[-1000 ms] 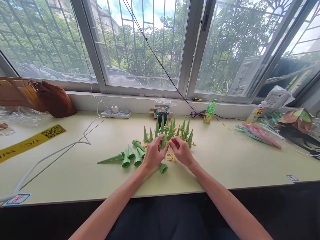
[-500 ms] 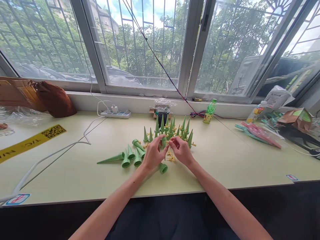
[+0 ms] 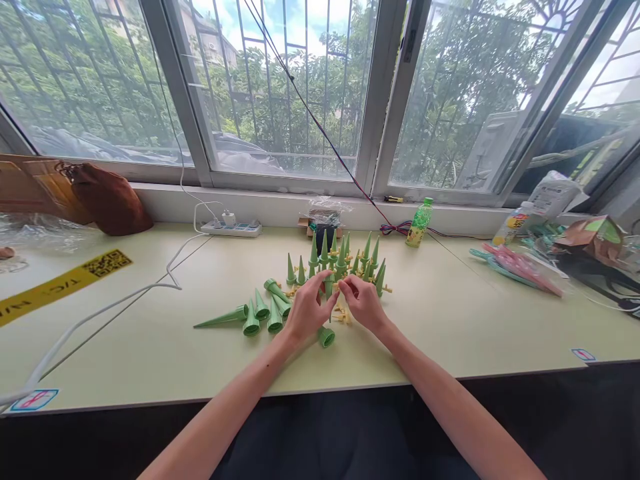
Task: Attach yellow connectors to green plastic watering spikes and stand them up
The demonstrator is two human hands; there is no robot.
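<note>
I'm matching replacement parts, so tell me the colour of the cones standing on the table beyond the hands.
Green: the standing cones show best in the head view.

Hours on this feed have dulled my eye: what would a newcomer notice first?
Probably the crowd of green spikes, many standing point up in the middle of the table, below the bright windows. In front of them, the left hand holds another green spike, and the right hand is close beside it. At the table's left, a yellow strip with a printed code also stands out.
</note>
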